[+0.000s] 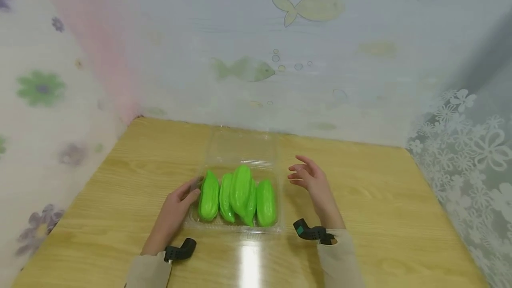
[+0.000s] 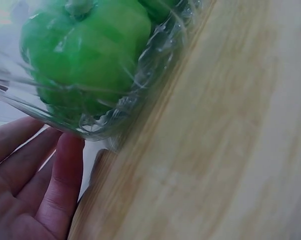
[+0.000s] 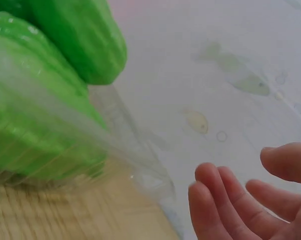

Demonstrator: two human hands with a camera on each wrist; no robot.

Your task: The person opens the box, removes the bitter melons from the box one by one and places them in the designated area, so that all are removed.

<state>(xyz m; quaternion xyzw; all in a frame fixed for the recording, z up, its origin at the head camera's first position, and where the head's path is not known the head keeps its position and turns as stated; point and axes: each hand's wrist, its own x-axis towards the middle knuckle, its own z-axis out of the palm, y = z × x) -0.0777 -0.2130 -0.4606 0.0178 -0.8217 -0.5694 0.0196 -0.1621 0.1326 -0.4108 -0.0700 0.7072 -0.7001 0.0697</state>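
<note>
In the head view, a clear plastic clamshell box [image 1: 188, 225] lies on the table with its lid [image 1: 242, 146] folded back toward the wall. Several bright green, ridged, gourd-like vegetables [image 1: 208, 199] fill it side by side, one [image 1: 241, 190] resting on top of others. My left hand [image 1: 176, 208] is at the box's left side, its thumb [image 2: 68, 175] touching the plastic near a corner and its fingers extending along the outside. To the right of the box, my right hand [image 1: 314, 181] is raised with fingers loosely bent and holding nothing; the right wrist view shows space between thumb and fingers.
The wooden table [image 1: 380, 217] meets a wall [image 1: 180, 79] painted with fish just behind the lid. Flowered walls rise on the left and right. Black wrist devices [image 1: 314, 231] sit at both sleeve cuffs.
</note>
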